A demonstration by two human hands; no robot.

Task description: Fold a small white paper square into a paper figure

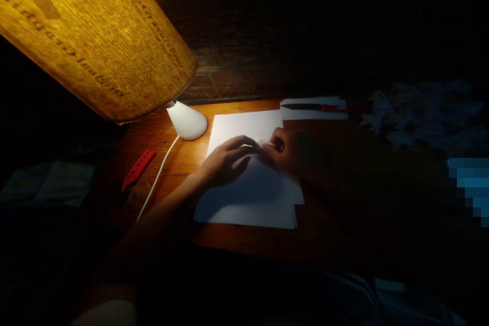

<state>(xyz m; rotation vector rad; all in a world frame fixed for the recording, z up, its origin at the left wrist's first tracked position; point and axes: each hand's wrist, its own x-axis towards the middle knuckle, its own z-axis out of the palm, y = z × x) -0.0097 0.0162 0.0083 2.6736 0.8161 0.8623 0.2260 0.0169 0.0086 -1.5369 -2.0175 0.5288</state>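
Note:
White sheets of paper [244, 216] lie stacked, a little out of line, on the wooden table. Over their middle, my left hand [225, 163] reaches in from the left with its fingers stretched out and slightly bent, the fingertips close to the right hand. My right hand [290, 150] is in shadow above the right side of the sheets, its thumb and fingers drawn together in a pinch. A small pale bit shows at those fingertips, too dim to name.
A lamp with a printed yellow shade [126, 35] and white base [187, 121] stands at the back left; its white cord [156, 175] runs forward. Left of it lies a red-handled tool [138, 169]. Behind, a dark-bladed knife [305, 107] rests on paper slips [313, 115]. Crumpled paper [420, 114] lies right.

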